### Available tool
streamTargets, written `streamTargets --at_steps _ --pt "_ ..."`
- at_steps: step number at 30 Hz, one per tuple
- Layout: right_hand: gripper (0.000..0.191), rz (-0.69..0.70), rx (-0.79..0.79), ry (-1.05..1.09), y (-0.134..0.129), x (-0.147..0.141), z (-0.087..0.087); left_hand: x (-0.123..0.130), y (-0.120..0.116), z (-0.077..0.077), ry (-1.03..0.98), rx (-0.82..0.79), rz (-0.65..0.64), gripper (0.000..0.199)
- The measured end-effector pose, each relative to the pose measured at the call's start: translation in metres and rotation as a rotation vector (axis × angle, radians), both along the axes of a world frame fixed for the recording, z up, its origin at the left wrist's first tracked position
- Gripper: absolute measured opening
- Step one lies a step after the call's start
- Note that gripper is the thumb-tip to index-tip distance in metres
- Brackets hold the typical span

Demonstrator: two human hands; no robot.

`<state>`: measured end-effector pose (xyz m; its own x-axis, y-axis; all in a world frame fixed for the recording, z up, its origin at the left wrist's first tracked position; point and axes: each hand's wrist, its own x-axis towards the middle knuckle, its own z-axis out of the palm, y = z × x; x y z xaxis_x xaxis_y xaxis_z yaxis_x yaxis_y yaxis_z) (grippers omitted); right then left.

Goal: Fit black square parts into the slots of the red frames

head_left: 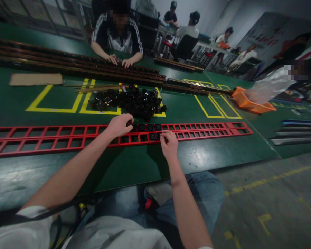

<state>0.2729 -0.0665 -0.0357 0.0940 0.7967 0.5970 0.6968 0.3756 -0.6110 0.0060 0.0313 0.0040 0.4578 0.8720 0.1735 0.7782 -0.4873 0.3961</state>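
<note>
Two long red frames (194, 130) with rows of square openings lie side by side on the green table. Small black power sockets (150, 127) sit in a few openings of the far frame, and another black socket (152, 137) fills one in the near frame. My left hand (120, 125) is closed at the far frame, its fingertips on a black socket at the left end of that row. Over the near frame, my right hand (169, 141) pinches a small black socket, mostly covered by the fingers.
Behind the frames is a heap of black sockets (134, 102). Farther back are long dark rails (80, 67), a cardboard strip (36, 79) and an orange bin (254, 103). A co-worker's hands (120, 61) work across the table. Metal strips (298, 133) lie at right.
</note>
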Motion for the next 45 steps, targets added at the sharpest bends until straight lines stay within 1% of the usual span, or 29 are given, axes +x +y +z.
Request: streamTargets --at_steps 6,11,15,19,23,28,34,40,45 --pt "0.017 -0.015 -0.038 0.009 -0.001 -0.001 0.002 0.003 -0.004 0.003 0.089 0.036 0.01 0.008" --pt "0.017 -0.007 -0.026 0.015 -0.001 -0.001 0.002 0.008 -0.009 0.008 0.166 0.072 0.043 0.005" --pt "0.017 -0.014 -0.037 0.009 -0.001 -0.001 0.003 0.013 -0.015 0.011 0.207 0.084 0.114 0.009" --pt "0.017 -0.018 -0.038 -0.005 -0.001 -0.001 0.003 0.017 -0.02 0.008 0.241 0.127 0.17 0.013" --pt "0.016 -0.013 -0.023 0.004 -0.001 0.0 0.002 0.018 -0.021 0.005 0.229 0.132 0.131 0.015" --pt "0.017 -0.013 -0.038 0.015 -0.001 -0.001 0.001 0.016 -0.019 0.006 0.202 0.111 0.068 0.018" --pt "0.018 -0.019 -0.035 0.004 -0.001 -0.001 0.002 0.017 -0.021 0.009 0.262 0.112 0.062 0.02" --pt "0.016 -0.021 -0.024 -0.002 -0.001 -0.001 0.002 0.017 -0.022 0.011 0.241 0.079 0.058 0.021" --pt "0.017 -0.027 -0.038 0.003 -0.001 -0.001 0.003 0.017 -0.02 0.012 0.239 0.018 0.043 0.023"
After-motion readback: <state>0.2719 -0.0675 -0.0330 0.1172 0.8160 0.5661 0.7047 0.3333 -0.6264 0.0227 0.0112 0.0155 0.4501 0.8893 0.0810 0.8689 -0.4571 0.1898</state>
